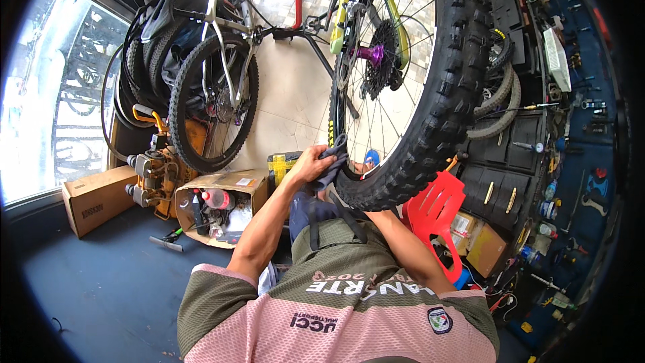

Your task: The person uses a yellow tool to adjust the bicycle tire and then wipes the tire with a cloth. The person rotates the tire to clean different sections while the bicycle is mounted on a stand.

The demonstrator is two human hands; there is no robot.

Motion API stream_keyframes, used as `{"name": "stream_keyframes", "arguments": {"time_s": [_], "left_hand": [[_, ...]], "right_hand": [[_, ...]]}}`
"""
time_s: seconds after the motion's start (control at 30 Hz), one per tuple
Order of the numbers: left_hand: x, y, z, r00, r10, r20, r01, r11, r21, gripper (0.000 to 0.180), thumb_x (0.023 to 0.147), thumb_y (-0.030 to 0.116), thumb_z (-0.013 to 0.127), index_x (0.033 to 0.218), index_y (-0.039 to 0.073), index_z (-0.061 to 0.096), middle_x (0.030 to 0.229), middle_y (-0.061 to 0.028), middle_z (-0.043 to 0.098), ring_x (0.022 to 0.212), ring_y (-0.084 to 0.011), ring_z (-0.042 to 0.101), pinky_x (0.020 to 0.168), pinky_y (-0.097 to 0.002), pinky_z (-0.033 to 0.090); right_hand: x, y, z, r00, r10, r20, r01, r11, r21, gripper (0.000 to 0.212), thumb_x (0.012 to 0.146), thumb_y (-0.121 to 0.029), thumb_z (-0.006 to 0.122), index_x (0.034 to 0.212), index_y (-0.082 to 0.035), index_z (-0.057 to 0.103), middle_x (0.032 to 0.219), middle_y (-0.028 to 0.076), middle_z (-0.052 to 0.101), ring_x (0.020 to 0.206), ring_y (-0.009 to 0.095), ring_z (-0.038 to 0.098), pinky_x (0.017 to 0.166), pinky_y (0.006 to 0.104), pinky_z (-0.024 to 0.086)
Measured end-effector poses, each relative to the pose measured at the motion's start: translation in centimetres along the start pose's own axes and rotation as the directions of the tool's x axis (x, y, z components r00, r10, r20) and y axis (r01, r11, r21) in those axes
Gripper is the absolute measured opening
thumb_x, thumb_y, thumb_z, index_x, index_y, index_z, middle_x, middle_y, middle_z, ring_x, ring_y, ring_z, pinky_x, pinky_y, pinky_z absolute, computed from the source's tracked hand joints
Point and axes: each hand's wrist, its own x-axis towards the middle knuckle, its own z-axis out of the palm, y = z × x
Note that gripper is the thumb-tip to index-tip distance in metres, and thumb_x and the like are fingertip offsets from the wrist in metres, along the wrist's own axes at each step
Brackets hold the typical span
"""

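Observation:
In front of me stands a bicycle wheel with a wide, knobby black tire [430, 121], a purple hub [371, 54] and a black cassette [381, 50]. It sits in a yellow-green bike frame [342, 17]. My left hand [310, 163] is closed on a dark grey cloth [330, 167], which lies against the tire's lower left side. The right forearm reaches up behind the bottom of the tire, and the tire hides that hand.
A second bike with a white fork [213, 10] stands at left, near a yellow compressor [161, 168]. An open cardboard box [222, 188] holds bottles. To my right are a red plastic chair [437, 208] and a dark blue bench [584, 181] with scattered tools.

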Motion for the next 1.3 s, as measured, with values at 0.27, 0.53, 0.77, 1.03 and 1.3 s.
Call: {"name": "stream_keyframes", "arguments": {"time_s": [0.27, 0.53, 0.77, 1.03, 1.3], "left_hand": [[3.4, -9.7, -4.0, 0.686, -0.258, -0.68, -0.061, 0.911, -0.407, 0.037, 0.094, 0.021, 0.074, 0.122, -0.002, 0.067, 0.104, -0.0113, 0.074, 0.084, -0.0179, 0.069, 0.077, -0.0333, 0.057], [8.6, -9.8, -5.4, 0.751, -0.267, -0.604, -0.224, 0.758, -0.613, 0.032, 0.092, 0.008, 0.072, 0.121, -0.006, 0.067, 0.105, -0.0105, 0.074, 0.091, -0.0195, 0.07, 0.087, -0.0343, 0.055], [14.5, -7.1, -9.7, 0.594, -0.065, -0.802, -0.083, 0.986, -0.142, 0.031, 0.093, 0.01, 0.071, 0.124, 0.004, 0.074, 0.103, -0.0103, 0.078, 0.092, -0.0198, 0.07, 0.087, -0.0369, 0.054], [19.1, -3.6, -5.9, 0.837, 0.243, -0.491, -0.054, 0.928, 0.368, 0.049, 0.093, 0.01, 0.056, 0.141, 0.01, 0.064, 0.123, -0.0278, 0.069, 0.119, -0.0451, 0.066, 0.104, -0.0489, 0.052], [14.5, -5.4, -0.7, 0.975, 0.179, -0.131, -0.092, 0.865, 0.494, 0.051, 0.091, 0.005, 0.054, 0.14, 0.01, 0.064, 0.115, -0.0302, 0.068, 0.109, -0.0474, 0.068, 0.094, -0.0526, 0.056]], "right_hand": [[1.7, -12.1, -7.8, 0.979, -0.193, 0.068, 0.205, 0.925, -0.321, 0.056, 0.088, -0.043, 0.08, 0.131, -0.008, 0.069, 0.12, 0.009, 0.076, 0.122, 0.025, 0.067, 0.107, 0.0403, 0.05], [-0.3, -18.0, -13.0, 0.861, 0.207, -0.465, 0.094, 0.833, 0.545, 0.066, 0.077, -0.038, 0.093, 0.123, 0.0, 0.065, 0.119, 0.013, 0.071, 0.114, 0.022, 0.068, 0.098, 0.0379, 0.053], [1.2, -14.2, -9.0, 0.993, -0.12, -0.002, 0.117, 0.974, -0.195, 0.08, 0.073, -0.051, 0.094, 0.125, 0.003, 0.067, 0.127, 0.016, 0.069, 0.121, 0.032, 0.064, 0.109, 0.0441, 0.046], [2.5, -16.3, -9.9, 0.983, 0.07, -0.168, -0.044, 0.987, 0.154, 0.061, 0.07, -0.032, 0.096, 0.114, 0.002, 0.07, 0.107, 0.014, 0.073, 0.099, 0.03, 0.071, 0.091, 0.0414, 0.055], [1.1, -11.7, -7.1, 0.993, -0.106, -0.055, 0.089, 0.963, -0.253, 0.066, 0.074, -0.04, 0.093, 0.122, -0.001, 0.068, 0.113, 0.014, 0.072, 0.104, 0.03, 0.069, 0.101, 0.0423, 0.051]]}}
